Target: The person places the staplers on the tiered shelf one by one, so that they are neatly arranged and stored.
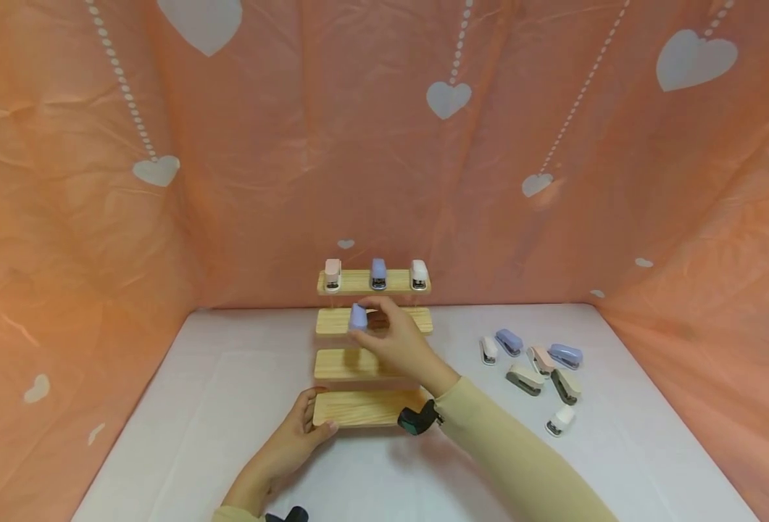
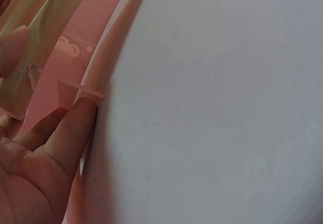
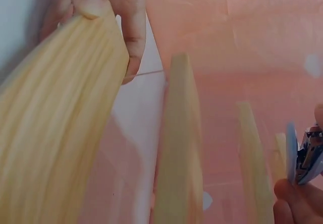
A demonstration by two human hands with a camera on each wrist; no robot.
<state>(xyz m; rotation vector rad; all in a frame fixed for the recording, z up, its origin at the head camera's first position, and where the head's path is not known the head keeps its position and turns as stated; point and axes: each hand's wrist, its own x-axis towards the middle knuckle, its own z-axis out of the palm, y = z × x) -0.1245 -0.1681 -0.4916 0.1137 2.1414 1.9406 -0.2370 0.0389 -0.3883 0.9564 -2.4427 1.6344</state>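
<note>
My right hand (image 1: 393, 341) pinches a lavender mini stapler (image 1: 358, 317) between thumb and fingers, at the left end of the second shelf from the top (image 1: 332, 321) of a tiered wooden stand. In the right wrist view, the same stapler (image 3: 309, 153) shows its metal inside at the right edge. My left hand (image 1: 293, 435) grips the left end of the lowest shelf (image 1: 364, 408), thumb at its front edge. On the top shelf (image 1: 355, 280) stand a pink stapler (image 1: 333, 275), a lavender stapler (image 1: 378, 274) and a white stapler (image 1: 419, 275).
Several more staplers lie in a loose group right of the stand, among them a blue one (image 1: 565, 355), a cream one with a grey base (image 1: 524, 379) and a white one (image 1: 560, 420). Clear supports (image 2: 65, 82) join the shelves. An orange curtain (image 1: 384, 181) hangs behind the white table (image 1: 214, 384).
</note>
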